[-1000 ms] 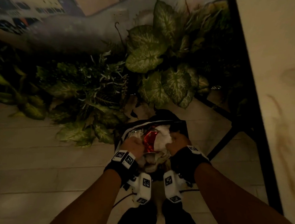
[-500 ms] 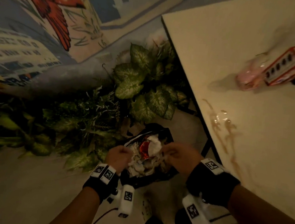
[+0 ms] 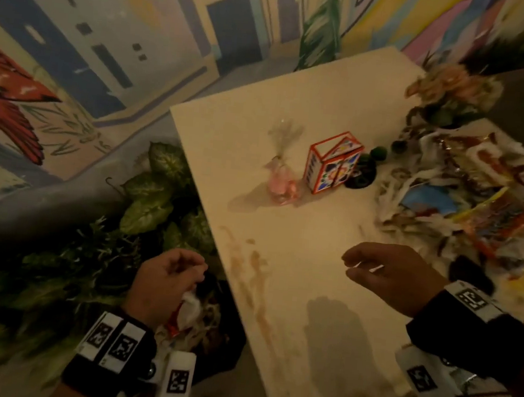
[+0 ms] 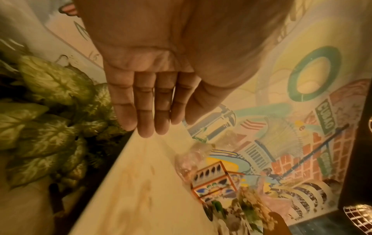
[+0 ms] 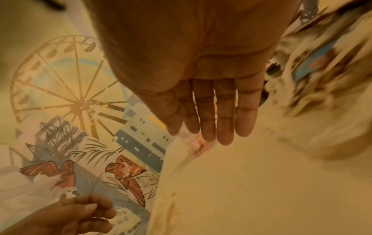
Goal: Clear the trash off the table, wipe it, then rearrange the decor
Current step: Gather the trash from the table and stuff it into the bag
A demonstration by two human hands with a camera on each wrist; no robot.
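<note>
A heap of torn paper and colourful wrappers (image 3: 463, 197) covers the right side of the cream table (image 3: 293, 296). Brown smears (image 3: 252, 276) run along the table's left edge. On the floor to the left stands a black trash bag (image 3: 228, 347) stuffed with white and red litter. My left hand (image 3: 197, 268) hovers just above the bag, holding nothing, and the left wrist view shows the left hand (image 4: 149, 127) with straight fingers. My right hand (image 3: 348, 265) floats empty over the table's near middle, and in the right wrist view the right hand (image 5: 211, 132) has its fingers extended.
Decor stands mid-table: a red-edged patterned box (image 3: 333, 162), a pink cellophane bag (image 3: 282, 184), a dark round piece (image 3: 362, 175) and a flower pot (image 3: 450, 94) at the far right. Leafy plants (image 3: 156, 201) crowd the floor by a painted wall.
Both hands have let go of the litter in the bag. The right hand has swung up over the table, the left has risen above the bag, and the head view has lifted to the tabletop.
</note>
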